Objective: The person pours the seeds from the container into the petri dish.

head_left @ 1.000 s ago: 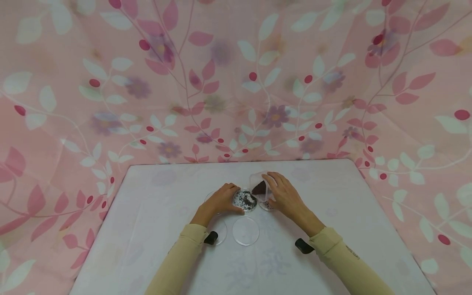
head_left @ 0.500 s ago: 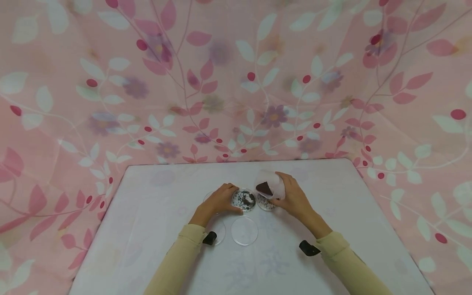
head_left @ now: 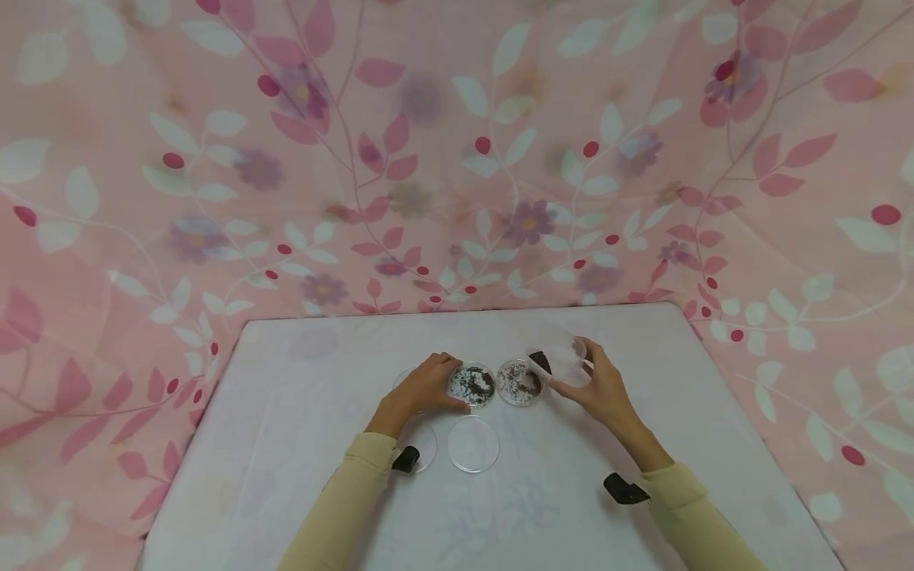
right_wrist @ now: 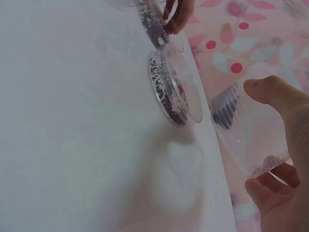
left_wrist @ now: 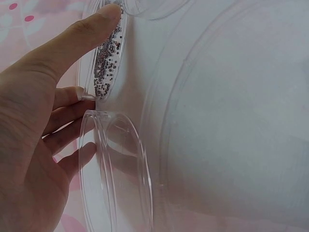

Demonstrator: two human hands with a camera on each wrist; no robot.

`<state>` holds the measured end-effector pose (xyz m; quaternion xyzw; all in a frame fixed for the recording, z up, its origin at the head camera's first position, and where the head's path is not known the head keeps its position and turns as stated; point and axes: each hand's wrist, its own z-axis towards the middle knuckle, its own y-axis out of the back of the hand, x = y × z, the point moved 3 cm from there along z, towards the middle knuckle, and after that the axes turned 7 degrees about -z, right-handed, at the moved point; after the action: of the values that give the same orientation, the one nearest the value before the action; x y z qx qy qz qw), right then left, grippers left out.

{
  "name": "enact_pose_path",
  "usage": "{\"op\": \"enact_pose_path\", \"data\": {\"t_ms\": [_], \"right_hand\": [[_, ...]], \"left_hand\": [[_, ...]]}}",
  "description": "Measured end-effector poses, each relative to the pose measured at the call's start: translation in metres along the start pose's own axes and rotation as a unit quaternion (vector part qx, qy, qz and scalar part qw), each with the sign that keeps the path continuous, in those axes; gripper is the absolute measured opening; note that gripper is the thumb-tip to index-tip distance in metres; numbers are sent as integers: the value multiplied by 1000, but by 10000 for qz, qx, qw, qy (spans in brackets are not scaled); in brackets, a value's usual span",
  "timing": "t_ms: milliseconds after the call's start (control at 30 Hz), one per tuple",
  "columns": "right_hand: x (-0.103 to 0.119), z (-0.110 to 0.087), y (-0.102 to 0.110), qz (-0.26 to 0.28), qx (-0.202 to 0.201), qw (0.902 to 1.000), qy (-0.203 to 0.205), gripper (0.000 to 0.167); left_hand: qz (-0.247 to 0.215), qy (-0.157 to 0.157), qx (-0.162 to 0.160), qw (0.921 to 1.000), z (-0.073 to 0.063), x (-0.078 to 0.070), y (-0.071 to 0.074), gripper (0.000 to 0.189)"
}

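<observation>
My left hand (head_left: 424, 390) holds a clear petri dish (head_left: 473, 385) by its sides, thumb near and fingers far. Small dark grains lie scattered over that dish, and in the left wrist view the grains (left_wrist: 107, 63) show under the thumb. Just right of it stands a second petri dish (head_left: 520, 382), also strewn with dark grains. My right hand (head_left: 600, 388) grips a clear ribbed plastic cup (right_wrist: 258, 128) between thumb and fingers. The cup is tilted above the table, right of the second dish, with a dark heap of grains (right_wrist: 225, 107) gathered in one corner.
A petri dish without grains (head_left: 474, 444) lies nearer me on the white-covered table (head_left: 564, 507). Another clear dish (head_left: 425, 448) sits beside it, partly behind my left wrist. A further dish edge shows behind my left hand. Pink floral cloth (head_left: 457, 159) hangs behind the table.
My right hand has moved right with the cup, from above the second dish to beside it, leaving that dish in full view. My left hand stays at its dish.
</observation>
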<state>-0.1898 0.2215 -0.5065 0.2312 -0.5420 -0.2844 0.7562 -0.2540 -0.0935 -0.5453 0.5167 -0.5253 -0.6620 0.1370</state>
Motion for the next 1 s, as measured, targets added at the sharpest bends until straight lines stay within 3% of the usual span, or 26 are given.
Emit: {"op": "enact_pose_path", "data": {"t_ms": [400,1000], "right_hand": [[-34,-20,4,426,13,9938,-1027,96],[-60,-35,-3,684,418,9835,-1621,105]], "left_hand": [[-74,52,-33,10000,-2,-1,-1,91],[-72,47,-31,10000,-1,-1,0,90]]}}
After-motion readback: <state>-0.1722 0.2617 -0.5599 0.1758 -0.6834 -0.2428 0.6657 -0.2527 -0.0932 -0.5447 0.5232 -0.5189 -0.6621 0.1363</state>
